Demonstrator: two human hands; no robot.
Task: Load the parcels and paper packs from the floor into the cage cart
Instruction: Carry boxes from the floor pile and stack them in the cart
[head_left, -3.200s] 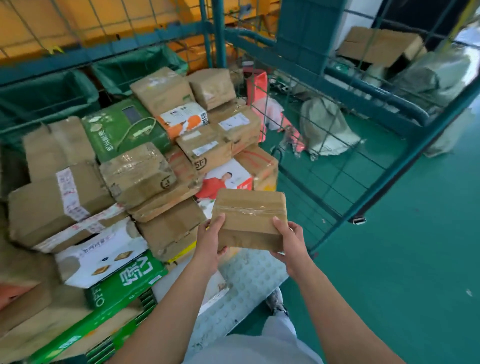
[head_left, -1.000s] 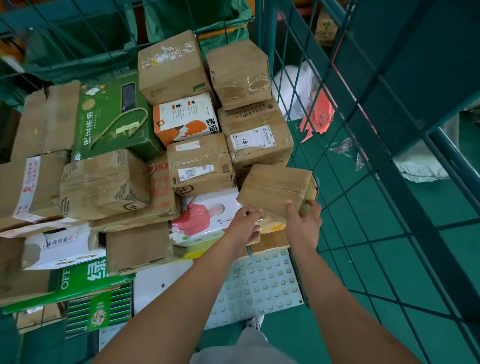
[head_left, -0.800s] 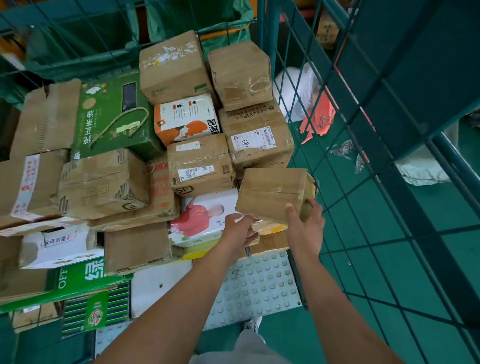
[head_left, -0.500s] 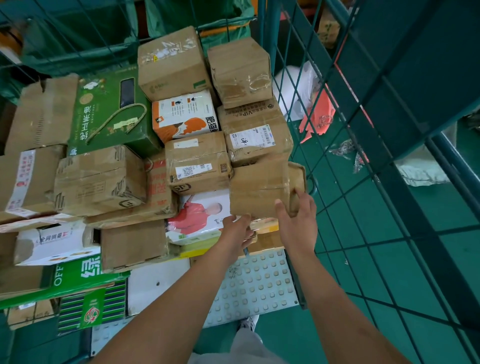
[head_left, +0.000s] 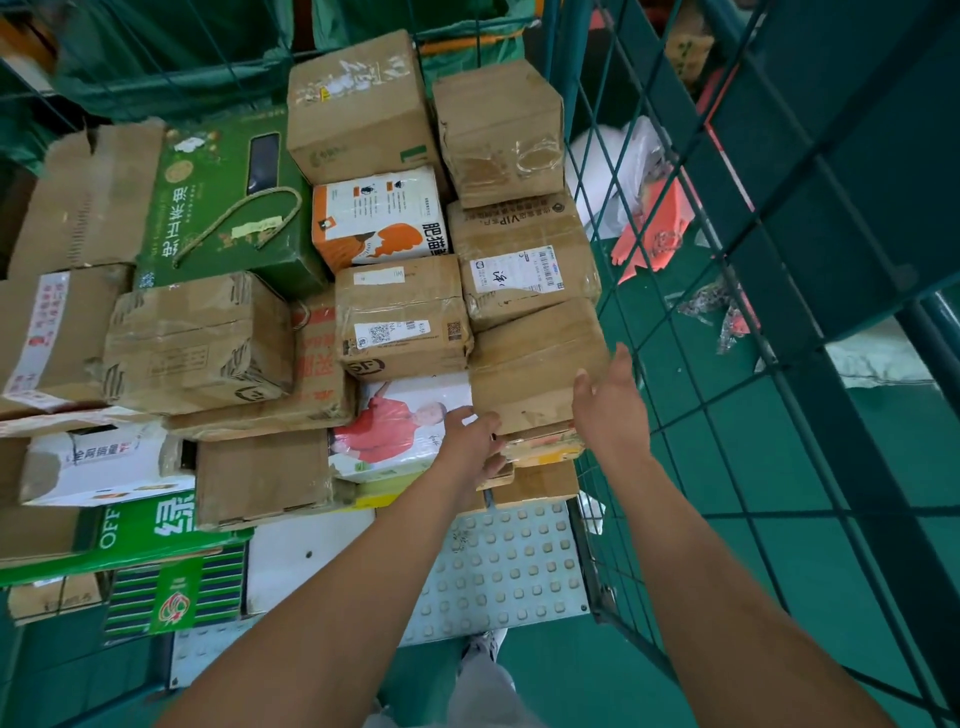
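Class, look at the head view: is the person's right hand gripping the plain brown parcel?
No: the right hand lies flat with straight fingers against the plain brown parcel, not curled round it.

Two hands (head_left: 540, 415) — one cage cart (head_left: 727, 312) — over a dozen parcels (head_left: 402, 317).

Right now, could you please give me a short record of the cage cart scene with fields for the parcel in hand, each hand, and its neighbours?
parcel: plain brown taped parcel, set at the right front of the stack, against the cart's mesh side
left hand: left hand, fingers at the parcel's lower left corner
right hand: right hand, fingers straight, at the parcel's right edge
behind it: VIP-printed box with white label
left of it: SF-marked box
beneath it: white pack with a red-shirted figure
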